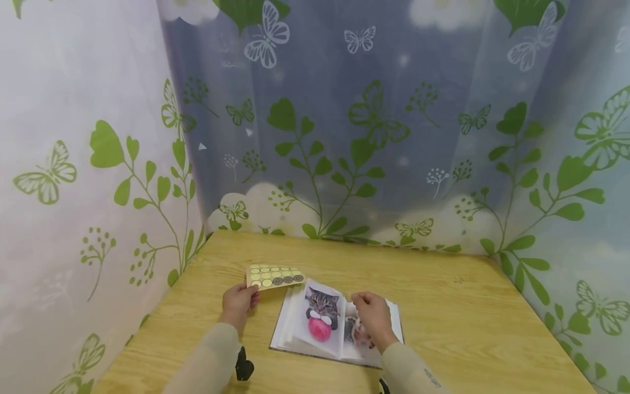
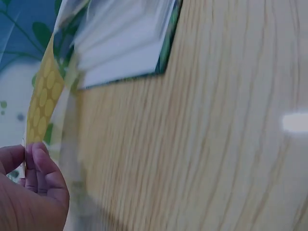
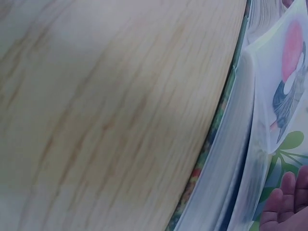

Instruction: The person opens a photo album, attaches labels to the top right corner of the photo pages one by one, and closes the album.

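Keep your left hand (image 1: pixel 238 302) pinching the sticker sheet (image 1: pixel 273 275) steady just beyond its fingertips, while your right hand (image 1: pixel 372 317), fingers curled pinching nothing I can make out, hovers above the open photo album (image 1: pixel 325 323) between both hands.
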A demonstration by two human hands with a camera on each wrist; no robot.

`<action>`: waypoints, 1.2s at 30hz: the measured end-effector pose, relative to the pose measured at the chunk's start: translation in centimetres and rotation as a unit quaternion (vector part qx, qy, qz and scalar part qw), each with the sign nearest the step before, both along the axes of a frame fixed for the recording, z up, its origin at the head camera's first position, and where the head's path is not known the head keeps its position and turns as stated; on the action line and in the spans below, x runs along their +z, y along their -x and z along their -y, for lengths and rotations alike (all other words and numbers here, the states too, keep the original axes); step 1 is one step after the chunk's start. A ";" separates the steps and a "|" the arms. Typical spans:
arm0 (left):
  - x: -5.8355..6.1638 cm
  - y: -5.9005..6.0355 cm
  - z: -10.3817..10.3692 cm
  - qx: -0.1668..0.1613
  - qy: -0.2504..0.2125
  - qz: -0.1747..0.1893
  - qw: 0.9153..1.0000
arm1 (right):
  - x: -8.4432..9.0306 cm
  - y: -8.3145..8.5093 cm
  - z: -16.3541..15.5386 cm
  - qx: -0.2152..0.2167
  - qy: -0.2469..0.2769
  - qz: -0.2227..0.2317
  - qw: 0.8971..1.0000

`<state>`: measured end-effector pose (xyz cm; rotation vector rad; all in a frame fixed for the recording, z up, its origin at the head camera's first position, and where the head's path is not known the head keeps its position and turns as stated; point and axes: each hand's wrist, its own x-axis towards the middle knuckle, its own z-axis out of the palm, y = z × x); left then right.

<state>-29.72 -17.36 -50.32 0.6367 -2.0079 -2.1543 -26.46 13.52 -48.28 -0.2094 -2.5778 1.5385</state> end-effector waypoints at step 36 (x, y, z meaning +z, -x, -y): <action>2.1 -5.0 -10.2 -0.398 0.613 -0.135 0.669 | 0.4 1.7 -1.5 0.025 -0.063 -0.032 0.997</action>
